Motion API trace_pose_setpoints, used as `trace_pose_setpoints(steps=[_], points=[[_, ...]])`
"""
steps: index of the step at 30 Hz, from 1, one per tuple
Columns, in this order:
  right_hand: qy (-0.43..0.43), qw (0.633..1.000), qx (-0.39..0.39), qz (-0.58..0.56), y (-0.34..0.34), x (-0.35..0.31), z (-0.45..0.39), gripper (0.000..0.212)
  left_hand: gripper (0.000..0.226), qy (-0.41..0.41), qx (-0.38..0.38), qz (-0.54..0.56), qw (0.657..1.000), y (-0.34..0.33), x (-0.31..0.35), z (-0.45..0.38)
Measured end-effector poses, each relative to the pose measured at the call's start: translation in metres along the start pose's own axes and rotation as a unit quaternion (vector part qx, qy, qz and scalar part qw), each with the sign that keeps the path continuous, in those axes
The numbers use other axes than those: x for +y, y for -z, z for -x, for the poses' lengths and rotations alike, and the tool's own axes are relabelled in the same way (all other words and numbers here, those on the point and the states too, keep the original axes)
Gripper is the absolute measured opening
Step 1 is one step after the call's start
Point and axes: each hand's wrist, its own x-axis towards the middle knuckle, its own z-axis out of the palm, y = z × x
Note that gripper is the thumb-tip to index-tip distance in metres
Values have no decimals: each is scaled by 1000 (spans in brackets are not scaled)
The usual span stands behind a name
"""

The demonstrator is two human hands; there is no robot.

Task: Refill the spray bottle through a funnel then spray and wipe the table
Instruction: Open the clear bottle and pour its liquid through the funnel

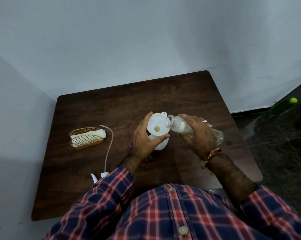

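Frame centre, on the dark wooden bench (97, 179): left hand (144, 141) in a closed grip around the white funnel (157, 125) seated in the white spray bottle (161, 144). Right hand (199, 134) grips a clear bottle (179, 126), tilted, its open mouth at the funnel's rim.

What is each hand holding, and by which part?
The left hand grips the white funnel by its rim. The right hand holds the tilted clear bottle around its body.
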Motion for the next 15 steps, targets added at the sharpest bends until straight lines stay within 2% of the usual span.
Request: trace_pose_setpoints(steps=[3, 9, 15], points=[[4, 1000, -8, 18, 0, -1, -1, 64, 93, 3, 6, 10, 1000, 0, 0, 0], [11, 998, -13, 53, 3, -3, -4, 64, 102, 14, -4, 28, 1000, -2, -1, 1], [13, 997, -19, 74, 7, -6, -6, 66, 91, 6, 10, 49, 999, -3, -2, 2]])
